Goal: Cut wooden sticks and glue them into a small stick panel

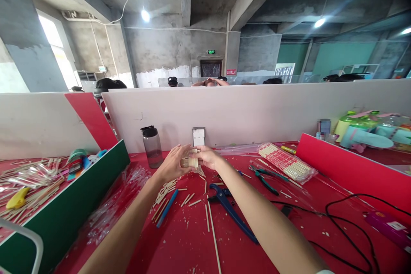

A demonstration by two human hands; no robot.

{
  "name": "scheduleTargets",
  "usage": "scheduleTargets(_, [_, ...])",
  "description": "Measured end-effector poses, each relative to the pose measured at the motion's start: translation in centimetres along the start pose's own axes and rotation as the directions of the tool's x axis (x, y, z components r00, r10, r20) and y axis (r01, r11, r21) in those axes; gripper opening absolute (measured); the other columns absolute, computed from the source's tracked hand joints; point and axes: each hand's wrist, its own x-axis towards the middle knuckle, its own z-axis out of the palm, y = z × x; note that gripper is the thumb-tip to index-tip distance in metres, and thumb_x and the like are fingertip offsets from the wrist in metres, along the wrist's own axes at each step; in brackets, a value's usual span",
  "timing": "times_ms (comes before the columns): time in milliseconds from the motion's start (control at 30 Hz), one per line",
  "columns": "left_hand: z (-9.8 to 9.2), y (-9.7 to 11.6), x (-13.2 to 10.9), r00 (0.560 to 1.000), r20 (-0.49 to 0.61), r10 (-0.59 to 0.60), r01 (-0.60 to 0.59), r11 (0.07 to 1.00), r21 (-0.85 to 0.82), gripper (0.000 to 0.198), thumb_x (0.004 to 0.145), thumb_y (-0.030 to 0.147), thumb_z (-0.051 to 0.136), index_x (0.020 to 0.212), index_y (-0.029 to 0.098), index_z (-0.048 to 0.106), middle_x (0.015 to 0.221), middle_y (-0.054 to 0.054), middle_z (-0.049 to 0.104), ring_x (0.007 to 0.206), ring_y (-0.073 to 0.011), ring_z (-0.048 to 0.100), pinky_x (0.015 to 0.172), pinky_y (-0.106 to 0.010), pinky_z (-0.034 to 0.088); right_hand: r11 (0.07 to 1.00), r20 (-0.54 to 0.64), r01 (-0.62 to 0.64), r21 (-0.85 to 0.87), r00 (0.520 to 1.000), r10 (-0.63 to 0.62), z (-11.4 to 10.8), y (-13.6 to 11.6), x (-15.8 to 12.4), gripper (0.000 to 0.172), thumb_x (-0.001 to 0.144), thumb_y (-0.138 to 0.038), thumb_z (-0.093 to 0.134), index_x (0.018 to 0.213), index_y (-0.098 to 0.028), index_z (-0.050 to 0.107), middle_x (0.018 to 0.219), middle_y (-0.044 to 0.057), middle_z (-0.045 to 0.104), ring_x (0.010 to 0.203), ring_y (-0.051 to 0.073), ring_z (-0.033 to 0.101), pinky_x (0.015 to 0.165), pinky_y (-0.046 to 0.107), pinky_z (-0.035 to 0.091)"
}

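Note:
A small structure made of pale wooden sticks is held up at the middle of the red table. My left hand wraps round its left side, thumb below and fingers above. On the right side, my right hand grips its upper part with fingers closed. The structure's lower end flares out, and part of it is hidden by my fingers. Below the hands lie cut stick pieces, a blue pen-like stick and a blue-handled cutter.
A dark water bottle and a small digital clock stand by the white partition. Pliers, a pack of chopsticks, a black cable and a purple tool lie right. Plastic wrappers lie left.

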Motion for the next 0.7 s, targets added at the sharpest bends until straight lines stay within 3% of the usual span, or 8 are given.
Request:
scheduleTargets(167, [0.2,0.1,-0.1,0.999,-0.024,0.022,-0.022,1.0,-0.02,0.081,0.08,0.056,0.072,0.144,0.02,0.037,0.142,-0.015,0.055,0.138,-0.0362,0.044,0.116,-0.056,0.032,1.0,-0.008,0.0,-0.017,1.0,0.0,0.1,0.0,0.0,0.035,0.073,-0.016,0.081,0.105,-0.015,0.066,0.084,0.004,0.075,0.075,0.019,0.073,0.072,0.03,0.059])
scheduleTargets(333, [-0.1,0.9,-0.1,0.998,0.015,0.065,-0.065,0.997,-0.032,0.073,0.087,0.053,0.065,0.147,0.025,0.034,0.142,-0.011,0.056,0.132,-0.0298,0.052,0.12,-0.055,0.024,0.998,-0.031,0.018,-0.052,0.999,-0.02,0.2,0.0,-0.2,0.039,0.074,-0.023,0.083,0.107,-0.018,0.063,0.083,0.002,0.074,0.071,0.018,0.072,0.069,0.03,0.059])
scheduleTargets(533, [-1.7,1.5,-0.5,0.995,0.052,0.08,-0.081,0.997,0.017,0.085,0.084,0.057,0.067,0.152,0.025,0.026,0.156,-0.015,0.038,0.144,-0.0319,0.036,0.121,-0.057,0.02,0.992,-0.013,0.036,-0.123,0.999,-0.038,-1.2,-0.9,-1.8,0.044,0.067,-0.027,0.089,0.099,-0.019,0.06,0.079,0.001,0.072,0.071,0.017,0.071,0.068,0.029,0.059])
scheduleTargets(600, [-2.7,2.7,-0.9,0.996,0.027,0.087,-0.088,0.996,0.025,0.075,0.088,0.054,0.065,0.149,0.025,0.033,0.159,-0.015,0.033,0.145,-0.0322,0.034,0.12,-0.058,0.021,0.981,-0.022,0.063,-0.182,0.997,-0.068,-2.3,-1.6,-2.8,0.043,0.068,-0.03,0.088,0.099,-0.019,0.06,0.081,0.002,0.072,0.074,0.017,0.071,0.07,0.029,0.059])
scheduleTargets(700, [-4.1,5.7,-1.7,0.996,0.005,0.093,-0.093,0.996,-0.011,0.042,0.098,0.037,0.054,0.138,0.025,0.05,0.144,-0.012,0.053,0.133,-0.0277,0.049,0.111,-0.048,0.039,0.942,-0.066,0.108,-0.317,0.989,-0.136,-4.0,-2.3,-4.7,0.039,0.074,-0.03,0.084,0.102,-0.019,0.058,0.084,0.004,0.073,0.079,0.017,0.071,0.072,0.028,0.058])
